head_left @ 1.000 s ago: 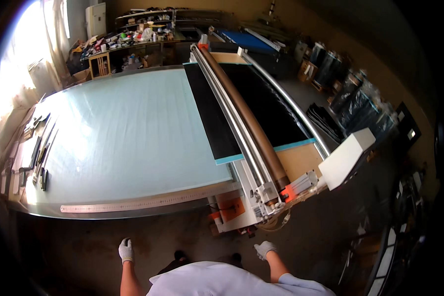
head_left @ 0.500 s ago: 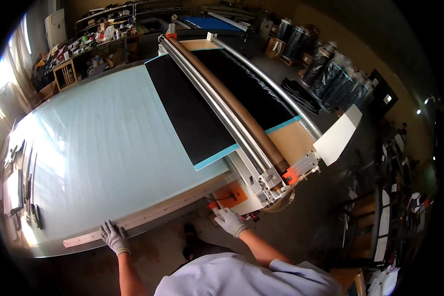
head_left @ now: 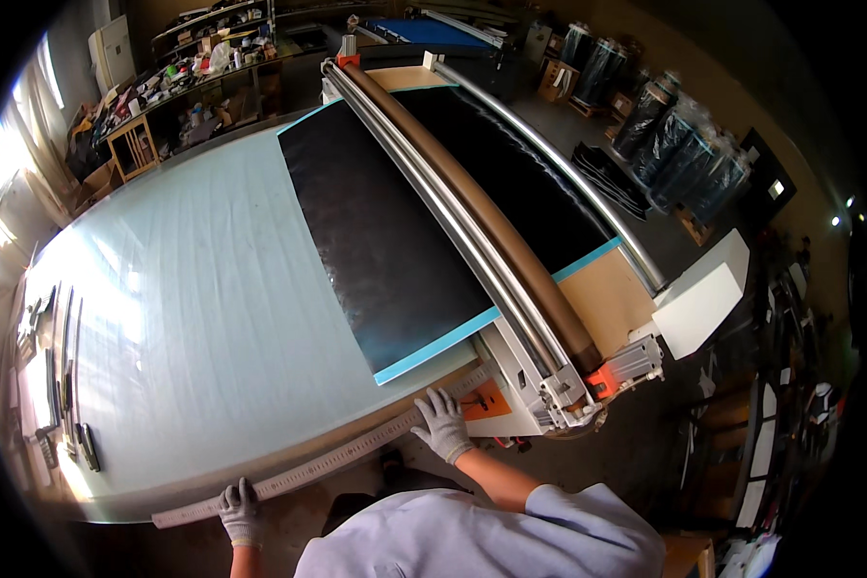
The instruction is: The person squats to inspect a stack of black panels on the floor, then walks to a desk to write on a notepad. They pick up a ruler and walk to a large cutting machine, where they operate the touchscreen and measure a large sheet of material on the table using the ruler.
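A long metal ruler (head_left: 347, 451) is being handled by both hands along the near edge of the big worktable (head_left: 222, 328). The step in hand looks like the moving or lining up of the ruler; which of the two cannot be told. For the next move, both hands seem to be needed at once, so that the ruler is kept straight and not tipped at one end.

The ruler is set at a slant, with its left end low and its right end by the orange plate (head_left: 494, 401). Whether it is laid flat or lifted a little cannot be seen.

The left hand (head_left: 241, 515), in a grey glove, is placed near the ruler's left end. Its fingers are bent and kept close together at the ruler's edge; whether the ruler is pinched there cannot be told. The right hand (head_left: 442, 427), gloved too, is reached out farther, toward the ruler's right end. Its fingers are spread wide over the ruler, and the part under the palm is hidden.

Beyond the right hand, a black sheet (head_left: 385, 241) with a blue strip (head_left: 438, 348) is crossed by a brown roller (head_left: 496, 226).
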Demonstrator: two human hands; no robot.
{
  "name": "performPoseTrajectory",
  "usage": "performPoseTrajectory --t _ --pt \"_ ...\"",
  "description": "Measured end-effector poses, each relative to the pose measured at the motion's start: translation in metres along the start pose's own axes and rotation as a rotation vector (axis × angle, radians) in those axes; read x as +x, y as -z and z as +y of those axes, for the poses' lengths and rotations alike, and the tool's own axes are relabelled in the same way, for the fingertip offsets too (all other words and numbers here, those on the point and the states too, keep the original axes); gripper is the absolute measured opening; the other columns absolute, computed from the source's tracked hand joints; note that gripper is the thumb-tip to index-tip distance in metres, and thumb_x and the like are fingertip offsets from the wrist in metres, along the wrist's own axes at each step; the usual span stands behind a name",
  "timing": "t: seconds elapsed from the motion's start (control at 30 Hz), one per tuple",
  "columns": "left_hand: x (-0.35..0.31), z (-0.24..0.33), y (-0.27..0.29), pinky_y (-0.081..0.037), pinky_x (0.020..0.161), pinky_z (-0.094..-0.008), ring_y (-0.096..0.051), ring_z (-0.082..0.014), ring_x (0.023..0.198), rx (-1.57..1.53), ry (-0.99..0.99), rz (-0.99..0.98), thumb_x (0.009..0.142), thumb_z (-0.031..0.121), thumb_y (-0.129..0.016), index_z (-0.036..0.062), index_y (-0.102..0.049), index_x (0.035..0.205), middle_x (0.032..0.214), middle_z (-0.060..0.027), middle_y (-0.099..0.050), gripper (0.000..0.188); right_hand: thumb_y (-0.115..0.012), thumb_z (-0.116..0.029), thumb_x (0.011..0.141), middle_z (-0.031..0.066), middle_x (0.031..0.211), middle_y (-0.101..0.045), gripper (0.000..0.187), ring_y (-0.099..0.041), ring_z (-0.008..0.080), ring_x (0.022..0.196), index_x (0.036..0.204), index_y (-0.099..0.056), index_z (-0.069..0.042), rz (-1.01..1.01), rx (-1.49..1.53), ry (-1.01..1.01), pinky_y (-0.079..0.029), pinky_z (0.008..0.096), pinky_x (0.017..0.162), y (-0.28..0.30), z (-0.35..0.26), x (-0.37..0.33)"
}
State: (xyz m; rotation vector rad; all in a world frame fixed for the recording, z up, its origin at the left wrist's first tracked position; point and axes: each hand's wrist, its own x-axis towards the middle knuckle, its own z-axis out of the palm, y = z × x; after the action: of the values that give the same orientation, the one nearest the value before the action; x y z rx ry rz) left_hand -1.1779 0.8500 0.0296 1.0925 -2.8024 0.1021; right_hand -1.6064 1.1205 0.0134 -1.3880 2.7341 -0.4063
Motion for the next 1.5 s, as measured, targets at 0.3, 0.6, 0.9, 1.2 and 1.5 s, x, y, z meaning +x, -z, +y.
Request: performPoseTrajectory --t 0.3,0.6,0.9,1.2,1.5 --pt "0.014 -0.006 0.036 -0.045 0.088 -0.0475 -0.056 -0.0352 0.098 -0.146 0.006 0.217 0.076 0.002 -0.06 0.0042 -0.06 0.098 0.097 -0.0127 -0.058 0.022 -0.07 -0.043 0.081 0.0158 0.141 -0.044 0.065 -0.037 0.037 0.134 0.134 -0.051 -0.011 -0.099 -0.002 0.054 -0.027 0.0533 0.112 0.02 -0.017 0.015" --pt "0.028 -0.062 0.025 -0.048 0.078 -0.051 -0.059 -0.039 0.088 -0.11 0.224 0.119 0.089 0.015 -0.055 0.0088 -0.064 0.097 0.094 -0.0181 -0.064 0.013 -0.072 -0.019 0.067 0.0141 0.123 -0.049 0.062 -0.043 0.0358 0.124 0.125 -0.053 -0.01 0.1 -0.008 -0.144 -0.034 0.0489 0.107 -0.029 -0.077 0.028" --pt "0.028 -0.1 0.009 -0.046 0.082 -0.0489 -0.055 -0.0397 0.092 -0.016 0.306 0.049 0.086 0.013 -0.054 0.006 -0.061 0.088 0.093 -0.0184 -0.06 0.011 -0.063 -0.016 0.075 0.0154 0.124 -0.048 0.052 -0.041 0.0355 0.127 0.125 -0.053 -0.007 0.172 -0.033 -0.163 -0.029 0.049 0.113 -0.046 -0.113 0.032" --pt "0.032 -0.097 0.013 -0.046 0.082 -0.0482 -0.055 -0.0394 0.093 -0.068 0.348 0.084 0.085 0.012 -0.054 0.0064 -0.061 0.088 0.094 -0.0178 -0.06 0.01 -0.066 -0.016 0.069 0.0155 0.124 -0.049 0.056 -0.042 0.0352 0.126 0.123 -0.053 -0.006 0.192 -0.022 -0.153 -0.029 0.0496 0.113 -0.043 -0.115 0.032" --pt "0.032 -0.094 0.01 -0.046 0.082 -0.0487 -0.055 -0.0396 0.093 -0.084 0.381 0.113 0.086 0.011 -0.052 0.0073 -0.061 0.087 0.093 -0.0181 -0.06 0.01 -0.068 -0.017 0.069 0.0159 0.126 -0.048 0.059 -0.041 0.0352 0.128 0.125 -0.052 -0.006 0.16 -0.023 -0.166 -0.028 0.0491 0.115 -0.038 -0.117 0.032"
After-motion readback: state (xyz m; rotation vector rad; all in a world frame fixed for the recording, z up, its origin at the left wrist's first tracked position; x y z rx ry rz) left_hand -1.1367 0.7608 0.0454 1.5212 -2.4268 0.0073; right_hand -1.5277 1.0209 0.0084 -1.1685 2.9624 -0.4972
